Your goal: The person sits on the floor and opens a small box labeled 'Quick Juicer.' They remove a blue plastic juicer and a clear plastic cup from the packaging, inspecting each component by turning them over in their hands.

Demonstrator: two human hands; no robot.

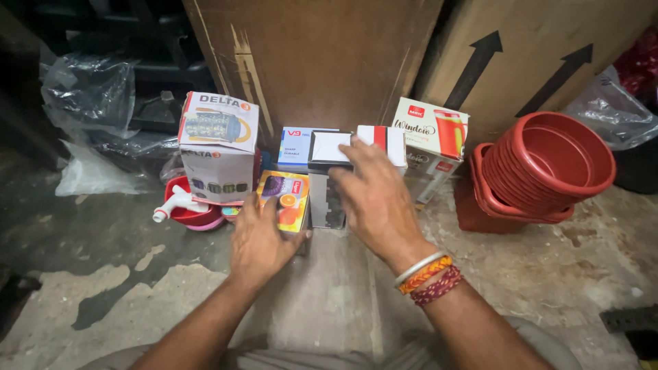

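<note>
Asker: Hands first, please. What does each one touch?

Describer: Left hand (259,240) rests on a small orange and purple box (284,199) standing on the concrete floor (548,274), fingers spread loosely over its near face, not closed around it. Right hand (373,199) lies over a tall dark box with a white top (327,179), fingers apart and draped across the top edge, palm flat, nothing clamped.

Asker: How would those boxes handle?

Describer: Both look like thin printed cardboard, probably light, with smooth and slightly slippery faces that would dent under a hard squeeze. I would judge the safest hold to be across two opposite side walls, near the middle.

Asker: How many things are there?

Describer: Six small retail boxes stand in a row: a white jug box (218,147) at the left, the orange one, a blue box (295,149), the dark one, a white and red box (384,140) partly behind the hand, and a white pitcher box (430,147). One stack of red plastic tubs (548,164) lies tilted at the right; its count is unclear. One red bowl holding a white tap (177,202) sits under the jug box. Two large brown cartons (322,62) stand behind.
</note>
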